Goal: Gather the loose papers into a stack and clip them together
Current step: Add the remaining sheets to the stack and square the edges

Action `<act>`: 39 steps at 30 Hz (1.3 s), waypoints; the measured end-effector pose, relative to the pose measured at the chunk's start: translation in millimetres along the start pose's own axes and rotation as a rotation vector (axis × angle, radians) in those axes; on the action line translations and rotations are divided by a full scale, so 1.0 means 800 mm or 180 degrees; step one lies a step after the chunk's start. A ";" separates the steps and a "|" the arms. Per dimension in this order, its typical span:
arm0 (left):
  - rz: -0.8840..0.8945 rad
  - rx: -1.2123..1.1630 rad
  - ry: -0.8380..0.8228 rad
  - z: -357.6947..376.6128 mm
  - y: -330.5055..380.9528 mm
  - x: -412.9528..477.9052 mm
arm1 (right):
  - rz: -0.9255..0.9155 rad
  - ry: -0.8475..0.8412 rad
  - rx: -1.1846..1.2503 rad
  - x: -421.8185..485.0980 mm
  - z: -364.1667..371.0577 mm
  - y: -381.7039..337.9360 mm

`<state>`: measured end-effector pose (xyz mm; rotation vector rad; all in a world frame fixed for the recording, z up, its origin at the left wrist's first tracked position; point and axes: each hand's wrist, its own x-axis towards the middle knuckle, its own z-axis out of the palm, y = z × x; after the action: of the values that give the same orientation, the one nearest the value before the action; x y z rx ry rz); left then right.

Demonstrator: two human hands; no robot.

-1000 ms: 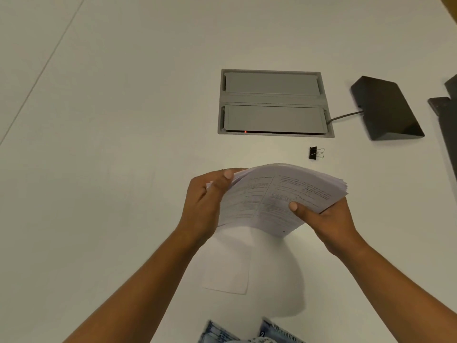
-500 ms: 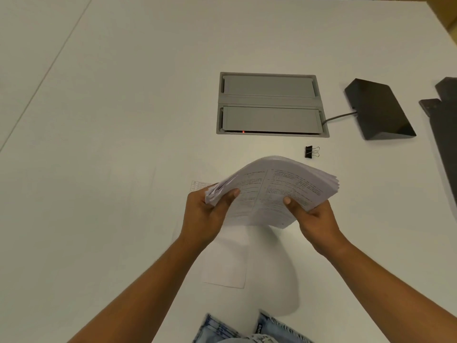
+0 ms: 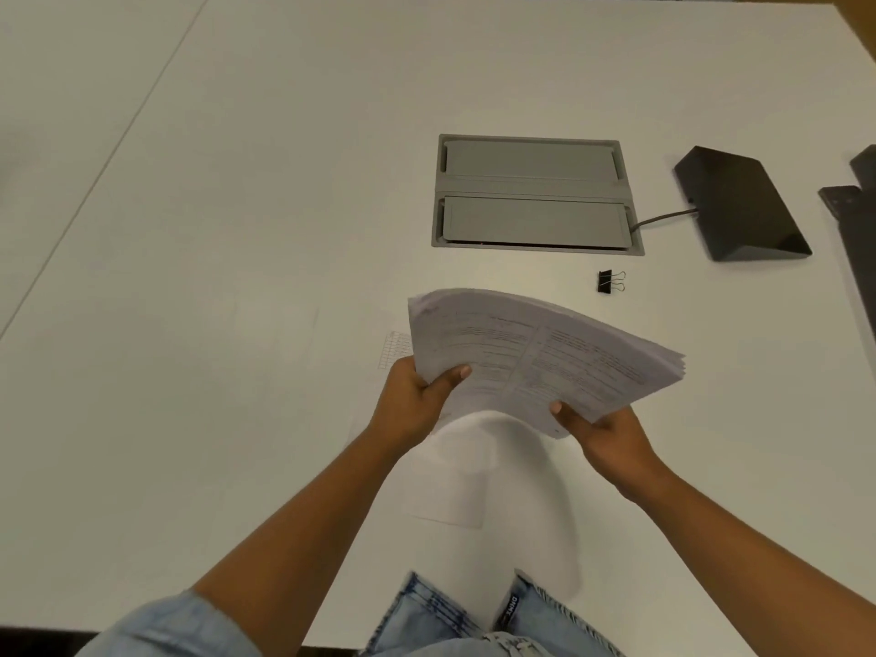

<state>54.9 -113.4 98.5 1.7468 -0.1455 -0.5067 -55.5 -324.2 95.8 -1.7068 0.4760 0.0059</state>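
Gripping the stack of papers (image 3: 545, 358) from both sides — left hand (image 3: 412, 395) at its near left corner, right hand (image 3: 604, 436) at its near right edge, thumbs on top, arms stretched forward. Holding it up over the table (image 3: 237, 277), toward the near edge, bent like a hill. Black clip (image 3: 610, 281) flat on the table just beyond — not touching.

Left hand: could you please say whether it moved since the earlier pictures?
Yes. The left hand has slid toward the person along the stack of white printed papers, away from the grey recessed table box.
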 end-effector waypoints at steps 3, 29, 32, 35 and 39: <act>-0.0228 -0.0236 -0.0305 -0.011 0.005 -0.004 | 0.0138 0.0030 -0.0006 -0.018 -0.009 0.002; -0.1971 0.2277 0.1245 -0.051 -0.143 -0.033 | 0.0957 0.1076 0.1333 -0.088 -0.059 0.024; -0.2037 0.1963 0.1175 -0.061 -0.141 -0.032 | 0.1027 0.1113 0.1310 -0.092 -0.065 0.025; -0.1951 0.2081 0.1110 -0.074 -0.147 -0.034 | 0.1107 0.1166 0.1280 -0.093 -0.068 0.028; -0.1530 0.1650 0.1237 -0.092 -0.146 -0.040 | 0.1155 0.1204 0.1281 -0.092 -0.065 0.028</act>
<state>36.3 -7.2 6.2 2.3694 0.4688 -0.4861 -143.5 -353.6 104.7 -1.2088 0.9947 -0.1434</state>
